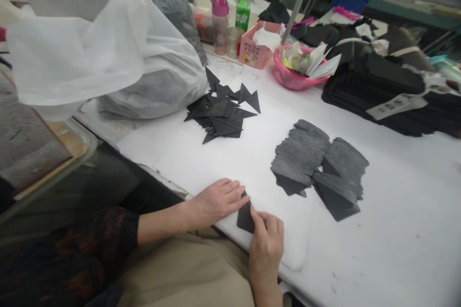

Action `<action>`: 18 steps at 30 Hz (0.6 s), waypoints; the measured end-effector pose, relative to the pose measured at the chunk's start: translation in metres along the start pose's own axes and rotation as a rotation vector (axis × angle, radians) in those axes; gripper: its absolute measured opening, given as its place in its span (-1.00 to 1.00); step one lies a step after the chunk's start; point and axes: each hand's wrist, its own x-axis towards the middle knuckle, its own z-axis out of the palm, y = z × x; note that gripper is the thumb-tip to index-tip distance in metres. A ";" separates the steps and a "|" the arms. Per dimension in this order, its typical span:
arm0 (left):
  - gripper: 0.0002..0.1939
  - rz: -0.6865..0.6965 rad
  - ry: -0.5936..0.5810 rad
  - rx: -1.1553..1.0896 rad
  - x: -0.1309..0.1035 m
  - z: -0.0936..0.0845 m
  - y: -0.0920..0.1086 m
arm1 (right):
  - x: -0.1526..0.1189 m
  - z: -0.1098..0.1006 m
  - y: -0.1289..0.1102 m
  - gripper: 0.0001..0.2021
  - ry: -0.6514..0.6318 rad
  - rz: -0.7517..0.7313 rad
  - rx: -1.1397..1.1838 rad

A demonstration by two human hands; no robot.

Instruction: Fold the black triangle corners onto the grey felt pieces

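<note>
Head view: black piece point(245, 218), flat, straight-edged, matte.

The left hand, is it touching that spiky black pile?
Apart: the head view shows bare white tabletop between the left hand and the black pile.

One left hand point(216, 201), one right hand point(267, 240) and one black piece point(245, 218) are counted. From these, one heap point(225, 116) is seen at twelve o'clock, its pieces too overlapped to count. Two fanned grey stacks point(304, 144) are found at two o'clock, one pink basin point(292, 81) at one, and one green bottle point(242, 12), one purple-lidded bottle point(220, 31) and one pink box point(252, 50) at twelve.
</note>
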 end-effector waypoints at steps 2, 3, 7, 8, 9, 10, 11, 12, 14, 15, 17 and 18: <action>-0.67 0.001 0.006 0.013 0.001 0.000 0.001 | 0.000 -0.003 0.001 -0.69 -0.009 0.005 0.016; -0.68 0.003 0.012 0.018 0.001 0.000 0.001 | 0.000 -0.004 0.001 -0.69 -0.010 0.008 0.025; -0.70 0.002 0.029 0.019 0.003 -0.001 0.002 | -0.002 -0.009 0.003 -0.75 0.038 -0.001 0.049; -0.70 0.000 0.027 0.017 0.003 -0.001 0.001 | -0.003 -0.010 0.004 -0.76 0.063 -0.004 0.043; -0.71 0.001 0.025 0.013 0.004 -0.001 0.001 | -0.004 -0.010 0.004 -0.76 0.083 -0.003 0.031; -0.71 0.006 0.025 0.007 0.005 -0.001 0.001 | -0.005 -0.009 0.004 -0.76 0.096 0.002 0.014; -0.72 0.018 0.023 -0.002 0.005 -0.001 0.000 | -0.005 -0.009 0.004 -0.75 0.098 0.007 -0.004; -0.73 0.035 0.019 -0.015 0.006 -0.001 0.000 | -0.006 -0.009 0.003 -0.75 0.092 0.009 -0.020; -0.73 0.068 0.016 -0.038 0.007 -0.001 -0.001 | -0.006 -0.009 0.003 -0.74 0.075 0.005 -0.032; -0.73 0.078 0.012 -0.047 0.007 -0.002 -0.002 | -0.007 -0.009 0.002 -0.74 0.070 -0.001 -0.031; -0.71 0.085 0.005 -0.056 0.007 -0.002 -0.002 | -0.007 -0.010 0.001 -0.73 0.065 -0.008 -0.033; -0.71 0.084 0.004 -0.058 0.006 -0.003 -0.002 | -0.007 -0.011 0.001 -0.73 0.061 -0.008 -0.037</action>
